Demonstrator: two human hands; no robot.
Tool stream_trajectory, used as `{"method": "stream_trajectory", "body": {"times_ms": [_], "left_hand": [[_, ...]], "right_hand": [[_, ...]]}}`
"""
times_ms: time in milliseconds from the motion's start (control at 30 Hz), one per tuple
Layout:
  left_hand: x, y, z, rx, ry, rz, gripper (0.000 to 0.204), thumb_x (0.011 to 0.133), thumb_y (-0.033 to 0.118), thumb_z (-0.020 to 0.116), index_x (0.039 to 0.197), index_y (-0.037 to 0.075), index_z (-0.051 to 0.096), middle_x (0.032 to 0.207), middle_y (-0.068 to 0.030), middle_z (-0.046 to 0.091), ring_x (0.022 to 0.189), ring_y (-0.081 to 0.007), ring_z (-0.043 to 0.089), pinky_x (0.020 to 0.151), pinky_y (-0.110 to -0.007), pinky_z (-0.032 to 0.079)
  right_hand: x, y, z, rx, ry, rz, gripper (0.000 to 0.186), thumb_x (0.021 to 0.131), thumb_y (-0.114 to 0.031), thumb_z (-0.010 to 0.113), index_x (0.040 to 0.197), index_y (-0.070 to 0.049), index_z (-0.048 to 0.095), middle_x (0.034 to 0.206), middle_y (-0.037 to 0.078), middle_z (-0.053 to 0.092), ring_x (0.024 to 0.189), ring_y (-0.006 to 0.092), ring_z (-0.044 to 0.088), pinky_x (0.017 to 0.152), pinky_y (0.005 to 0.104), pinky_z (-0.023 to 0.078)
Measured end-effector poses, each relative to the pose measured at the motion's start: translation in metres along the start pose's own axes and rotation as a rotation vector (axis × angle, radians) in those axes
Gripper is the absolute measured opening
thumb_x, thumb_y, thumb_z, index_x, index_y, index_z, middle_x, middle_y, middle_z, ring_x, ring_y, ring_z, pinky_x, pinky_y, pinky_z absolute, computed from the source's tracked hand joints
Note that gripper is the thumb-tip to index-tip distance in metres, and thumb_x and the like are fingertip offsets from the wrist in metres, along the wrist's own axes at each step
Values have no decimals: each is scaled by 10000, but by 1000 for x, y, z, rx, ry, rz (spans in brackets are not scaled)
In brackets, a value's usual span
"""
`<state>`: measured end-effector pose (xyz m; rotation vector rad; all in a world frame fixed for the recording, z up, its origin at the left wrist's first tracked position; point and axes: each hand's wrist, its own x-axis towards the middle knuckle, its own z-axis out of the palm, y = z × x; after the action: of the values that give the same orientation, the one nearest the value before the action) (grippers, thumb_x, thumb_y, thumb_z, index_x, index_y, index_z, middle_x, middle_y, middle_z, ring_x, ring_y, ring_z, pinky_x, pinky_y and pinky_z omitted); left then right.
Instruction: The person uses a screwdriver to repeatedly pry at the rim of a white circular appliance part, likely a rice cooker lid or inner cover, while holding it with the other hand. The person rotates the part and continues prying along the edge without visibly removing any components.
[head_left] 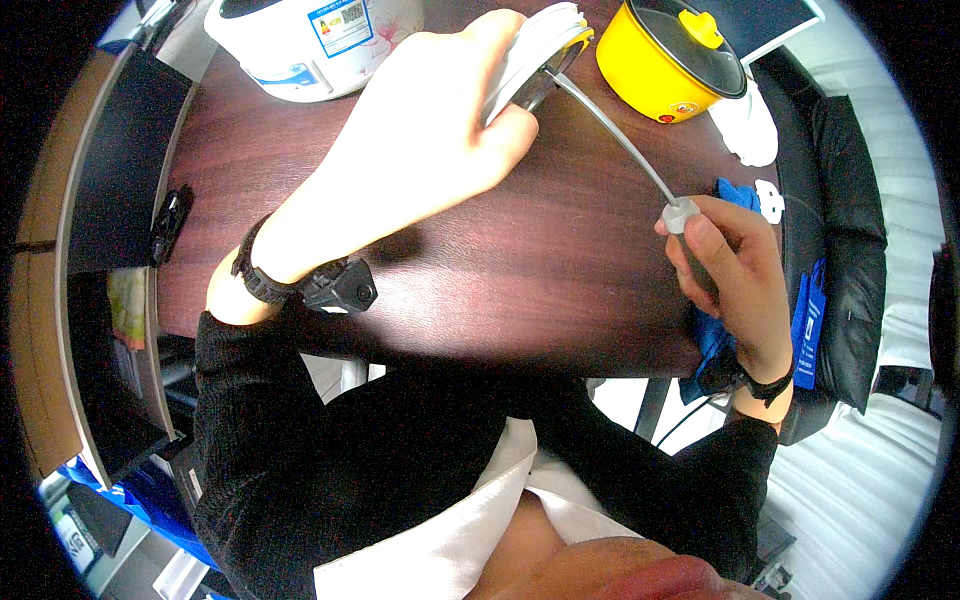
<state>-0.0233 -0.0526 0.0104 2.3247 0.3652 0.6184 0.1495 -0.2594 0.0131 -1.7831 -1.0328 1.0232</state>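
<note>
My left hand (430,130) reaches to the upper middle, raised over the table. Its fingers and thumb are closed on a white casing (535,50), rounded, with yellow and dark parts on its right side. My right hand (735,265) is wrapped round the grey handle of a screwdriver (630,150). A pale collar sits where the handle meets the long, thin grey shaft, which looks curved. The shaft's dark tip is at the dark side of the casing; whether it sits inside a hole I cannot tell. Glare washes out my left hand.
On the dark wood table (450,270) stand a white appliance (300,50) at far left and a yellow pot (650,65) with a dark lid at far right. A white item (750,125) and blue cloth (735,192) lie right. A black cable (170,225) lies left.
</note>
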Motion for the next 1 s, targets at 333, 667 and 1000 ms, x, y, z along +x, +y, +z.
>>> {"method": "stream_trajectory", "body": {"times_ms": [333,667,1000], "left_hand": [[11,19,-11,52,-114,-121,342,762,73,562,1071,-51,485,794,-222,611,696,-305,633,629,-372,503],[3,-5,5,49,139,-83,503,742,122,576,1205,-56,493,1058,-163,606,959,-212,583,825,-305,474],[8,-2,4,52,71,-109,507,738,133,592,1207,-37,507,1005,-146,615,922,-187,585,748,-307,498]], "right_hand": [[6,5,-5,303,-159,143,354,946,-339,497,929,-1,601,638,-20,509,421,27,388,359,184,263],[11,3,9,-227,61,-186,290,963,-258,457,972,3,584,636,-24,499,455,17,400,402,172,270],[12,1,5,-354,153,-297,253,909,-235,544,900,9,612,691,149,605,640,250,628,577,307,445]]}}
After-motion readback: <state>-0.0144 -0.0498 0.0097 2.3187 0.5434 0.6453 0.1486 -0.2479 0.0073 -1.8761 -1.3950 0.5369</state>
